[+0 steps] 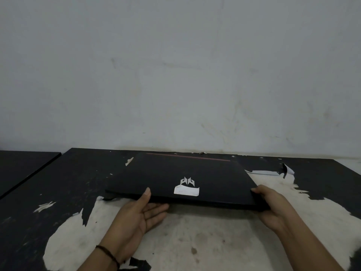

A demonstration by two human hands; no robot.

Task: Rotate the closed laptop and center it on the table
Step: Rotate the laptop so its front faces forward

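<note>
the closed laptop [181, 178] lies lid-up on the far middle of the table [58, 184], its back edge near the wall [175, 75] and its near edge raised a little off the worn, peeled top. the left hand [136, 214] grips that near edge left of centre, thumb lying on the lid and the fingers spread palm-up underneath. the right hand [273, 208] clamps the near right corner, thumb on top and the rest wrapped under the edge, though how far the fingers reach beneath cannot be seen. a white sticker [186, 191] and a pale logo [187, 181] sit on the lid near the front edge. the step in hand looks like the lift before the turn. to do it well, keep both thumbs pressing down so the lid stays shut, raise the far edge clear too instead of dragging it over the flaking surface, and turn it level with both hands sharing the weight. then set it down flat in the bare pale patch nearer the body, with its edges running parallel to the table's front.
</note>
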